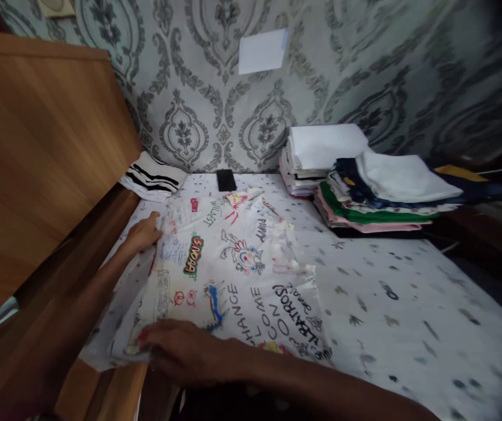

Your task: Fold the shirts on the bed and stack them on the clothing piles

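Left hand (146,230): at the cloth's far-left edge; cannot tell if pinching.
Right hand (184,351): curled over its near-left corner; grip unclear.
Cloth (209,245): spread between and rightward of both hands.
Phone (226,180): beyond the left hand, rightward.

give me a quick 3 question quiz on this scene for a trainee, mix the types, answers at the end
1. True or false: the left hand and the right hand both touch the drawn-on white cloth.
2. What lies between the striped cloth and the folded stacks?
A) a cup
B) a black phone-like slab
C) scissors
3. Fill in: the top piece on each folded stack is ____ in colour.

Key: 1 true; 2 B; 3 white
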{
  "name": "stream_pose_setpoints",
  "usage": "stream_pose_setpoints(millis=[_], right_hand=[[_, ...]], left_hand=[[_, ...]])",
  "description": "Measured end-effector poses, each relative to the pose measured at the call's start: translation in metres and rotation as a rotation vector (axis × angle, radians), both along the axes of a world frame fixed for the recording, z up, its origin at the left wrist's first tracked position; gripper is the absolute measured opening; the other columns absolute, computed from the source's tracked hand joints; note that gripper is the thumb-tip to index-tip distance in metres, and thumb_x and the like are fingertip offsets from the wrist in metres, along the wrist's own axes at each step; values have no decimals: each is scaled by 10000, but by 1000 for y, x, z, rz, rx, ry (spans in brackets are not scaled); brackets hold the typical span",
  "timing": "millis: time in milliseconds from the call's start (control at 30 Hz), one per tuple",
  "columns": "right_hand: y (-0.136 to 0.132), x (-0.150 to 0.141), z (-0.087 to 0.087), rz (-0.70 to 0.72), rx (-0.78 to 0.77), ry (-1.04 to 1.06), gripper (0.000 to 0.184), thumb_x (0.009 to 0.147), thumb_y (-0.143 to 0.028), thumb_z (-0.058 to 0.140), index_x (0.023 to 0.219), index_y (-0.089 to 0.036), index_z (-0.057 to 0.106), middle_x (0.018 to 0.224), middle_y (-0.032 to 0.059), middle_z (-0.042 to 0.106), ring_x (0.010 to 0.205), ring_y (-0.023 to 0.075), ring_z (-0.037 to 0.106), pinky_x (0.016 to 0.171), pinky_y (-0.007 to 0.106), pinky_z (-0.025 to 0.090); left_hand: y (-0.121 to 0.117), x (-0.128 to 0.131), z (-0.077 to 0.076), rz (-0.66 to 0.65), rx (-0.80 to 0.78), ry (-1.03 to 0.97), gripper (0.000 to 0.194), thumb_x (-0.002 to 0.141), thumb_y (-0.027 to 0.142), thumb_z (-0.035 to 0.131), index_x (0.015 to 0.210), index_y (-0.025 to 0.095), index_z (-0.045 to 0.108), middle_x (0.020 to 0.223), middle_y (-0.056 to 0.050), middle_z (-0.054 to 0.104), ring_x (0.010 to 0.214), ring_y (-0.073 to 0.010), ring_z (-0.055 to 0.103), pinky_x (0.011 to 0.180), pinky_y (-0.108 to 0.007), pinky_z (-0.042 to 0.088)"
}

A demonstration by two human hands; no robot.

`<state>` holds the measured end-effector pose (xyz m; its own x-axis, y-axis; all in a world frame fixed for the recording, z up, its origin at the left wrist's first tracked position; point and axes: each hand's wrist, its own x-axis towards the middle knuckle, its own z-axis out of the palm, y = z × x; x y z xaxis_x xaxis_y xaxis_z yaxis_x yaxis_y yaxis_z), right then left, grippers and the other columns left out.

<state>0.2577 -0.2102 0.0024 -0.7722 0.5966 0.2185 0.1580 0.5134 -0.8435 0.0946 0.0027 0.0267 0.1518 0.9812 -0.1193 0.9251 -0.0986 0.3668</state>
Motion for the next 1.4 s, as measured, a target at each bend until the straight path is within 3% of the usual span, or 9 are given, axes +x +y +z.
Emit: stream_pose_setpoints(millis=[133, 267, 467, 633, 800, 933, 1033, 1167, 1400], right_hand=[[0, 25, 10, 47, 120, -78, 201, 940, -156, 557, 1127, -176, 630, 1175, 56, 695, 1112, 128, 614, 996, 243, 454], [1, 79, -1, -275, 286, -238, 197, 953, -149, 515, 1099, -145, 648, 1197, 109, 679, 1178, 185, 590, 1044, 355, 452], [-39, 163, -31, -707, 417, -539, 389, 956, -231, 531, 1329, -121, 539, 1466, 202, 491, 1419, 297, 387, 1143, 550, 355], [-74, 185, -38, -842, 435, -501, 374, 959, -210, 472, 1312, -122, 557, 1440, 205, 514, 1396, 301, 420, 1119, 545, 401], [-71, 201, -40, -1042, 407, -426, 350, 936, -225, 471, 1261, -170, 590, 1433, 176, 510, 1335, 308, 466, 1061, 540, 447], [-51, 236, -42, -1347, 300, -410, 381, 899, -264, 517, 1260, -168, 591, 1292, 175, 585, 1197, 315, 546, 1004, 507, 475], [-48, 262, -34, -1406, 171, -362, 295, 903, -259, 492, 1144, -171, 638, 1083, 129, 649, 1020, 267, 608, 897, 419, 517], [-75, 260, -20, -1366, 69, -368, 240, 950, -287, 441, 967, -183, 658, 931, 84, 635, 887, 222, 611, 799, 357, 497], [-132, 199, -22, -1332, 85, -476, 146, 843, -270, 633, 735, -202, 562, 890, 60, 600, 905, 243, 531, 805, 379, 409]], left_hand=[[-45, 22, 0, -301, 261, 91, 462, 883, 285, 493, 1336, 195, 498, 1324, -141, 568, 1275, -304, 500, 1057, -443, 419], [-102, 35, -20, -701, 229, -64, 453, 939, 388, 466, 1364, 237, 517, 1534, -99, 422, 1434, -262, 356, 1169, -413, 325], [-130, -14, -69, -468, 242, 115, 618, 933, 485, 438, 1490, 221, 396, 1583, -148, 361, 1477, -324, 299, 1179, -566, 244], [-115, -30, -65, -340, 210, 230, 615, 933, 548, 377, 1487, 281, 397, 1595, -123, 335, 1488, -317, 273, 1166, -602, 242], [-104, 59, -46, -548, 226, 222, 687, 953, 551, 325, 1516, 157, 344, 1613, -157, 285, 1509, -290, 216, 1210, -529, 187], [-97, 156, -47, -785, 170, 186, 702, 985, 567, 280, 1537, 134, 268, 1632, -166, 221, 1523, -286, 158, 1215, -516, 172], [-98, 210, -50, -865, 168, 143, 717, 990, 584, 282, 1543, 132, 220, 1641, -182, 172, 1530, -290, 111, 1218, -530, 133], [-112, 250, -50, -956, 187, 44, 663, 991, 565, 339, 1513, 161, 276, 1640, -173, 203, 1531, -270, 130, 1221, -503, 153], [-114, 282, -58, -1077, 212, -68, 497, 1001, 498, 399, 1401, 207, 442, 1593, -145, 338, 1520, -261, 180, 1214, -531, 157]])
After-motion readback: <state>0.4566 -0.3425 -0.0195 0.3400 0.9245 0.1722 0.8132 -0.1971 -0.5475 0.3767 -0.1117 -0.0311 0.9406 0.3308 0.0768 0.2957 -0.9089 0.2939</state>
